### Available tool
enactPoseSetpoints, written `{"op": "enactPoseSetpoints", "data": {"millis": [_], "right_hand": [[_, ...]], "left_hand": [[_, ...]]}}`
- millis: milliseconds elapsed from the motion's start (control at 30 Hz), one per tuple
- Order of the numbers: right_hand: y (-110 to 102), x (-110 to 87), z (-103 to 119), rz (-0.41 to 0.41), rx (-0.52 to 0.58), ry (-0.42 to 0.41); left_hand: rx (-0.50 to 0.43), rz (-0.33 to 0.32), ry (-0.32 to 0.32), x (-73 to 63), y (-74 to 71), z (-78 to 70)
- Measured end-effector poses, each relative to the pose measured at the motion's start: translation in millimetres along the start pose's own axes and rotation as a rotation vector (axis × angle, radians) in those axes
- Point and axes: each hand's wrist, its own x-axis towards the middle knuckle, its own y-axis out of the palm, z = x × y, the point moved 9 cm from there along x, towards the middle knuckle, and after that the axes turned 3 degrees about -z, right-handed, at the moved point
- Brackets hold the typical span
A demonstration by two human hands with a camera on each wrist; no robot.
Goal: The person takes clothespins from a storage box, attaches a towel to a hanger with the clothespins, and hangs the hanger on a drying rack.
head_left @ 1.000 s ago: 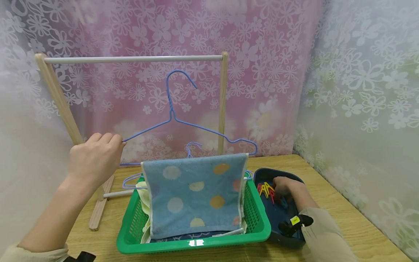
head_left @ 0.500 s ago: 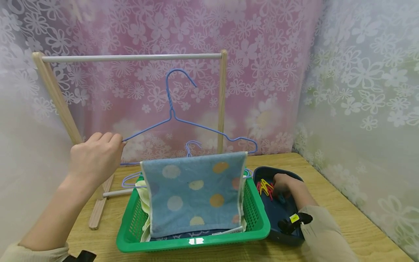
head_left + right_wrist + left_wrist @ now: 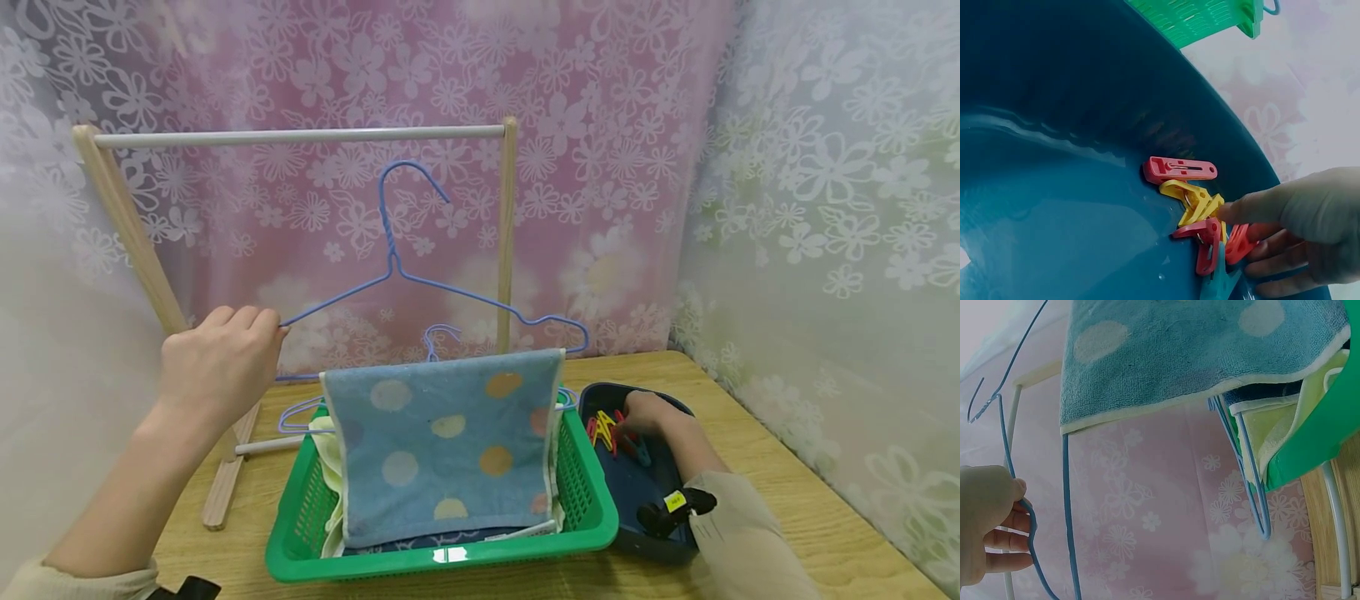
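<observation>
My left hand (image 3: 217,367) grips the left shoulder of a blue wire clothes hanger (image 3: 472,292), whose hook points up. Over the hanger's lower bar drapes a blue towel (image 3: 450,442) with pale and orange dots; the towel hangs in front of and into the green basket (image 3: 442,562). In the left wrist view, the thumb and fingers of that hand are around the wire. My right hand (image 3: 1310,231) reaches into a dark blue tub (image 3: 1072,231), thumb beside a yellow clothespin (image 3: 1194,201) and fingers against a red clothespin (image 3: 1238,244). A teal clothespin (image 3: 1219,278) lies below.
Behind the basket stands a wooden rack with a white top rail (image 3: 300,136). More hangers (image 3: 300,415) and a pale yellow cloth (image 3: 324,450) are in the basket. The tub stands right of the basket on the wooden table (image 3: 780,492), near the curtain.
Among the clothespins, my right hand has shifted slightly, and the red and yellow clothespins lie differently. My left hand keeps its grip on the hanger, nearly still.
</observation>
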Motion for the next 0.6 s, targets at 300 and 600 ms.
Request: {"op": "enactPoseSetpoints", "data": {"millis": [300,600], "right_hand": [[-15.5,0.4,6.3,-0.114,-0.029,-0.073],[-38.5,-6.0,4.5,-0.317,-0.023,-0.048]], "left_hand": [[0.005,-0.013,0.004,-1.4,0.9,0.5],[0.003,-0.001,-0.002,-2.5,1.8,0.9]]}}
